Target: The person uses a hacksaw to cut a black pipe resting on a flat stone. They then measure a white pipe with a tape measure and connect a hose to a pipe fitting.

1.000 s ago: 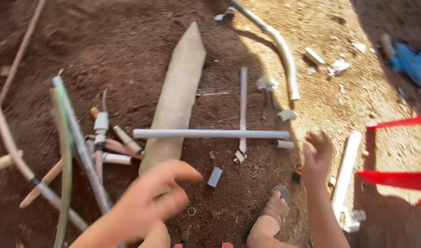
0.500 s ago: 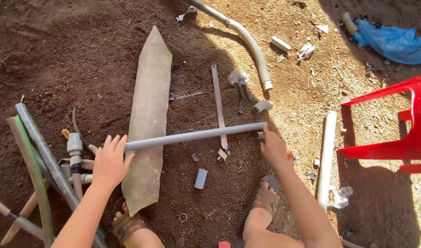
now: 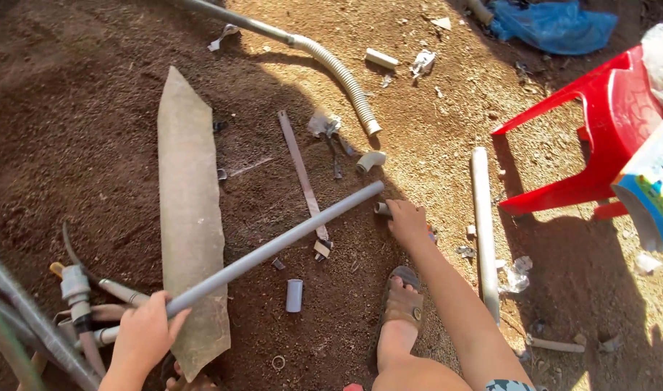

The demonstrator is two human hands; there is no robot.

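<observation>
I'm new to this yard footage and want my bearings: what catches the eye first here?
A long grey pipe slants across the middle of the dirt, gripped at its lower end by the left hand. The right hand rests on the ground by a small pipe fitting near the pipe's far end. A bright red plastic chair stands at the right.

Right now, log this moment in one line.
left hand: grips grey pipe | right hand: on small fitting | ground: dirt

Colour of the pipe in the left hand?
Grey pipe, gripped by the left hand; head view.
</observation>
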